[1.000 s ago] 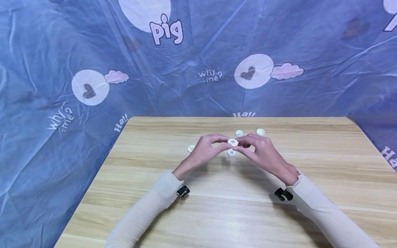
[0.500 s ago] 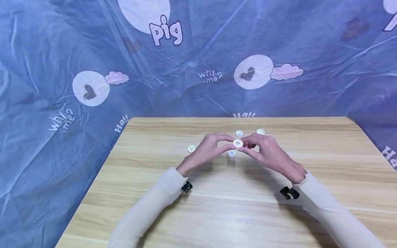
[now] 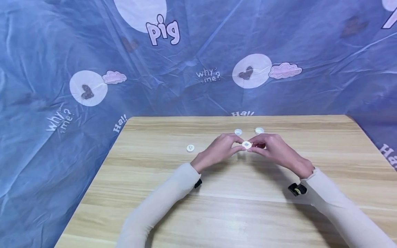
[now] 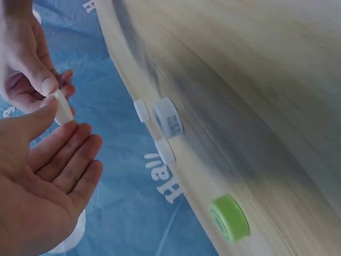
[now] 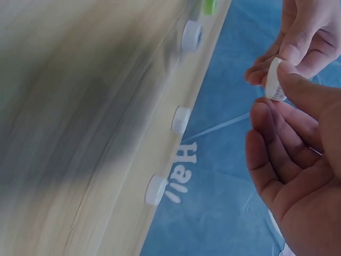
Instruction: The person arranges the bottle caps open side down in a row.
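Two pinches, one round white disc (image 3: 246, 145): from the head view, my left hand (image 3: 217, 150) and right hand (image 3: 277, 150) grip its rim from opposite sides, above the table (image 3: 217, 213). I should hold both pinches light and even, lest it tip or slip. Its bluish square mark is too small to read; the backdrop cloth (image 3: 180, 93) says "pig", "why me?" and "Ha!!".

From my left wrist, a printed disc (image 4: 169, 117) stands on the table, its lettering illegible, and near it a green disc (image 4: 229, 217). From my right wrist, greyish marks show on the held disc, unreadable.
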Demonstrator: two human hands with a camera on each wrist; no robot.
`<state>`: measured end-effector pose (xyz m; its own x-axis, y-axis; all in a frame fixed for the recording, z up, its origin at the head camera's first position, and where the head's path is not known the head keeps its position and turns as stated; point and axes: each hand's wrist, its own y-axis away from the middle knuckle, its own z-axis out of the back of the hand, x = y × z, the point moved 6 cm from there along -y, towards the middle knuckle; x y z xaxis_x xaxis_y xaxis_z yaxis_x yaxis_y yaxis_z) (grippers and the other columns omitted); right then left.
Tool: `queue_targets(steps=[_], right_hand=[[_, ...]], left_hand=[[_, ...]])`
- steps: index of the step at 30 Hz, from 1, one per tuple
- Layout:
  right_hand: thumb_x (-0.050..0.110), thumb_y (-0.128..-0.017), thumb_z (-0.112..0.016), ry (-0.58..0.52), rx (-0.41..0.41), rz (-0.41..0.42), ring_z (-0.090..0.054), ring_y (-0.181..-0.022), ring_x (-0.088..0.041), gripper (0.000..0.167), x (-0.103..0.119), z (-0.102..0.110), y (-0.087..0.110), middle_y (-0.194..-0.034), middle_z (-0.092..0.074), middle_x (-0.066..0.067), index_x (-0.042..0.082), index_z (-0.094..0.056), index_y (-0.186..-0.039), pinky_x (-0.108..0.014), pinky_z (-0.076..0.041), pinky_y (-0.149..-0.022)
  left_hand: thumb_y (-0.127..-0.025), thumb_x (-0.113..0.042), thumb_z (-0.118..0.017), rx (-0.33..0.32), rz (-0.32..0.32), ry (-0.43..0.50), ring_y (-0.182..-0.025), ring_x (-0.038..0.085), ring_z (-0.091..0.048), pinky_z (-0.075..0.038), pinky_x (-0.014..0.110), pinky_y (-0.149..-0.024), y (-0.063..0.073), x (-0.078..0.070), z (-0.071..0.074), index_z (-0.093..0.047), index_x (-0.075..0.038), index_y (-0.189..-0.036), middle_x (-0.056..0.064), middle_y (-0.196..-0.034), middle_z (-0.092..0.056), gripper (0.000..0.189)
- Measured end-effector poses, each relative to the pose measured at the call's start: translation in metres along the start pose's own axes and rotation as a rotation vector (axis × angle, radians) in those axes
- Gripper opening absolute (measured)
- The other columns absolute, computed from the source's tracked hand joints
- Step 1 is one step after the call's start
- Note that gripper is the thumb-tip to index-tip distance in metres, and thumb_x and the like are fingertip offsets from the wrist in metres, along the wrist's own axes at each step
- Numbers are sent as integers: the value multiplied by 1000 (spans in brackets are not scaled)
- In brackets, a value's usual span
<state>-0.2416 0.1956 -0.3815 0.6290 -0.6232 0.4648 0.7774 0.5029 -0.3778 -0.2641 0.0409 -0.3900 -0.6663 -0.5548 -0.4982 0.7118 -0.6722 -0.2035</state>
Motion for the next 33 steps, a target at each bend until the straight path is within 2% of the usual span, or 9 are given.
queue_targets(steps=[6, 10, 14, 19, 24, 33], right_hand=[[6, -87, -84, 10, 52, -22, -66, -74, -7, 16, -11, 1, 2, -90, -76, 0, 3, -79, -103, -27, -59, -66], [4, -87, -83, 18, 89, -21, -68, -74, -9, 15, -17, -1, 3, -89, -76, 0, 2, -79, -101, -28, -59, -67], [0, -85, -83, 21, 132, -22, -70, -73, -12, 15, -23, -4, 4, -87, -76, -4, -1, -78, -100, -30, -60, -67], [-2, -84, -83, 43, 168, -18, -69, -73, -14, 15, -29, -7, 7, -85, -76, -6, -2, -78, -99, -32, -61, -66], [-4, -84, -82, 61, 180, -20, -70, -74, -15, 14, -34, -9, 9, -86, -76, -6, -2, -78, -98, -34, -61, -68], [-3, -85, -82, 80, 193, -2, -71, -75, -18, 10, -36, -12, 10, -84, -76, -5, 0, -78, -93, -36, -61, -69]], left_hand=[[-102, -28, -69, 67, 24, -103, -115, 14, -67, -51, 19, -98, -11, -5, -12, -76, -8, -121, 3, -122, -74, 29], [-102, -28, -69, 106, 26, -211, -97, 9, -67, -53, 19, -84, -18, -8, -20, -78, -11, -110, -1, -109, -75, 21], [-103, -29, -68, 140, 14, -321, -77, 8, -60, -53, 21, -70, -26, -12, -30, -76, -13, -94, -3, -91, -68, 20], [-103, -31, -68, 161, 10, -427, -75, 10, -61, -54, 24, -67, -32, -17, -39, -74, -12, -92, -2, -88, -67, 23], [-104, -30, -67, 175, 7, -470, -75, 10, -61, -55, 25, -67, -38, -18, -47, -74, -13, -91, -2, -89, -67, 22], [-105, -25, -64, 207, -19, -488, -71, 10, -60, -54, 24, -65, -44, -20, -55, -68, -15, -81, 0, -85, -68, 26]])
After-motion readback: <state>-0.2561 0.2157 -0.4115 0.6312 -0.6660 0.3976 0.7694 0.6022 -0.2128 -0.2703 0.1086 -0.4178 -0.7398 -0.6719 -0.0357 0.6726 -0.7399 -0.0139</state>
